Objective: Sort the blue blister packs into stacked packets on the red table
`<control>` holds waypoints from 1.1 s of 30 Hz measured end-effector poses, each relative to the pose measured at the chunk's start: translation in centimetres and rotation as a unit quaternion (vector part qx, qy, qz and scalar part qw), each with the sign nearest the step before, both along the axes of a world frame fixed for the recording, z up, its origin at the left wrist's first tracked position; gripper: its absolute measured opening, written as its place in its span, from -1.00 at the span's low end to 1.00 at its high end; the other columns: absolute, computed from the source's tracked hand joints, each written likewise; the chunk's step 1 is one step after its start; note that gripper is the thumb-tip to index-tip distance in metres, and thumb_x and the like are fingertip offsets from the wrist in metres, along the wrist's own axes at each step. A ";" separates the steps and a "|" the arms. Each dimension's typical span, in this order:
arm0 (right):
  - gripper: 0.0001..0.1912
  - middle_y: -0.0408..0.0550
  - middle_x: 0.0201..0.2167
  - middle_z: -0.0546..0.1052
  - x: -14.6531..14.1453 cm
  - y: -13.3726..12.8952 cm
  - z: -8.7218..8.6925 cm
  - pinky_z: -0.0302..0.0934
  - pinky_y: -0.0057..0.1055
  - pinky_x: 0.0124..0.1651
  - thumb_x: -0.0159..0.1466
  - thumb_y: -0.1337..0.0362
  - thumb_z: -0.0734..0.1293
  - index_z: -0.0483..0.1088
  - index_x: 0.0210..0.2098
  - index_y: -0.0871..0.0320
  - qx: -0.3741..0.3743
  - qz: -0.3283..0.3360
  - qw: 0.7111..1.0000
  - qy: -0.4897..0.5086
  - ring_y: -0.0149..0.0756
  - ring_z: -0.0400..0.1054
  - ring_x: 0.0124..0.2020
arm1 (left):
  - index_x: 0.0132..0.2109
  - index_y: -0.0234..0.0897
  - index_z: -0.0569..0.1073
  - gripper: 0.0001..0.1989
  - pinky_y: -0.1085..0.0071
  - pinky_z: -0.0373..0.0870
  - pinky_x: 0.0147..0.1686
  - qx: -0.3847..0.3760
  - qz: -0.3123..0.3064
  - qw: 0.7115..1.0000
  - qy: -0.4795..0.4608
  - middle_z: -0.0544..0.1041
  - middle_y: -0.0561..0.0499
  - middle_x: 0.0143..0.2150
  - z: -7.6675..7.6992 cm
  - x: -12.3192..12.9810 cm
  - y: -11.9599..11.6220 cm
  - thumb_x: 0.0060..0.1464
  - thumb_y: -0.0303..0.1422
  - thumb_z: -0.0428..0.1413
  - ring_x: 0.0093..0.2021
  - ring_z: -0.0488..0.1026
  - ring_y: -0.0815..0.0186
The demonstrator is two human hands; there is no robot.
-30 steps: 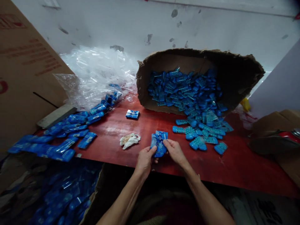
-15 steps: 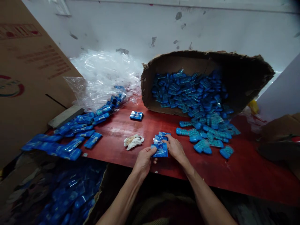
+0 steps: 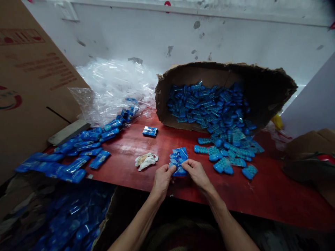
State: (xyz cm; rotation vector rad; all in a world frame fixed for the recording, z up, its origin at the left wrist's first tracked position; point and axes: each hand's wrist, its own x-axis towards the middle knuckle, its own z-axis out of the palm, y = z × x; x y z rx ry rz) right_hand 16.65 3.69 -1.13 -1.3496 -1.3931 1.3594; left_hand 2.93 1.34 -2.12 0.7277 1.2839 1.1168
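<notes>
glossy blue packets (image 3: 178, 158) pinched between left hand (image 3: 161, 179) and right hand (image 3: 197, 173) fingers, over red table (image 3: 261, 188)

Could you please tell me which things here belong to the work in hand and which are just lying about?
In hand:
left hand
right hand
small stack of blue printed packets

Lying about:
crumpled white paper scrap
lone blue packet
yellow object
grey flat block
</notes>
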 end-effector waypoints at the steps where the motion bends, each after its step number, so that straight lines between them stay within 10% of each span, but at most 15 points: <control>1: -0.74 -0.24 -0.69 0.27 -0.1 -0.1 -0.1 0.04 -0.54 -0.55 0.05 0.13 0.27 0.32 -0.60 0.21 0.001 -0.011 1.000 0.002 -0.49 0.10 -0.63 | -0.54 -0.35 0.34 -0.69 0.56 0.08 -0.68 0.003 0.002 1.000 0.008 0.30 0.13 -0.71 0.0 -0.1 -0.1 -0.22 -0.16 0.15 -0.71 0.17 0.51; 7: -0.71 -0.29 -0.66 0.26 -0.2 -0.8 0.1 0.02 -0.56 -0.56 0.05 0.10 0.27 0.32 -0.34 0.20 -0.030 -0.002 0.998 0.061 -0.52 0.09 -0.65 | -0.46 -0.37 0.39 -0.70 0.56 0.16 -0.65 -0.012 -0.035 0.998 -0.048 0.38 0.08 -0.58 0.1 -0.3 -0.4 -0.22 -0.17 0.15 -0.60 0.26 0.48; 11: -0.69 -0.19 -0.61 0.35 0.8 -0.1 1.2 0.08 -0.51 -0.45 0.16 0.13 0.16 0.36 -0.52 0.20 0.059 0.050 0.993 -0.086 -0.43 0.22 -0.54 | -0.49 -0.37 0.35 -0.69 0.57 0.12 -0.69 -0.060 -0.020 0.992 -0.113 0.32 0.11 -0.66 0.6 0.0 -0.4 -0.22 -0.17 0.16 -0.68 0.23 0.50; 15: -0.76 0.03 -0.22 0.40 3.5 3.0 2.2 0.06 -0.41 -0.26 0.18 0.27 0.19 0.33 -0.17 0.15 0.193 -0.025 0.886 -0.422 -0.23 0.26 -0.21 | -0.45 -0.33 0.33 -0.71 0.58 0.09 -0.72 -0.146 -0.041 0.972 -0.179 0.32 0.10 -0.68 1.0 -0.3 -0.8 -0.20 -0.18 0.16 -0.69 0.26 0.48; 19: -0.71 0.04 -0.22 0.38 5.6 6.0 1.8 0.03 -0.38 -0.29 0.11 0.35 0.25 0.29 -0.14 0.10 0.147 0.037 0.805 -0.574 -0.19 0.27 -0.22 | -0.45 -0.31 0.32 -0.73 0.58 0.10 -0.71 -0.185 -0.053 0.957 -0.217 0.31 0.11 -0.68 0.9 -0.8 -1.2 -0.17 -0.18 0.15 -0.69 0.27 0.48; 27: -0.55 0.05 -0.24 0.41 5.9 6.8 1.7 0.08 -0.35 -0.30 0.10 0.25 0.25 0.19 0.00 0.11 0.153 0.088 0.822 -0.542 -0.16 0.33 -0.27 | -0.53 -0.31 0.28 -0.69 0.58 0.10 -0.71 -0.216 -0.040 0.949 -0.226 0.23 0.14 -0.74 1.3 -0.6 -1.4 -0.12 -0.15 0.11 -0.70 0.25 0.47; 33: -0.53 -0.01 -0.26 0.42 5.7 3.3 3.5 0.23 -0.41 -0.51 0.11 0.19 0.18 0.09 0.01 0.15 0.051 0.002 0.996 -0.069 -0.37 0.32 -0.50 | -0.45 -0.30 0.28 -0.74 0.59 0.10 -0.71 -0.206 -0.014 0.951 -0.229 0.28 0.11 -0.72 1.4 -0.2 -1.4 -0.09 -0.18 0.09 -0.69 0.27 0.46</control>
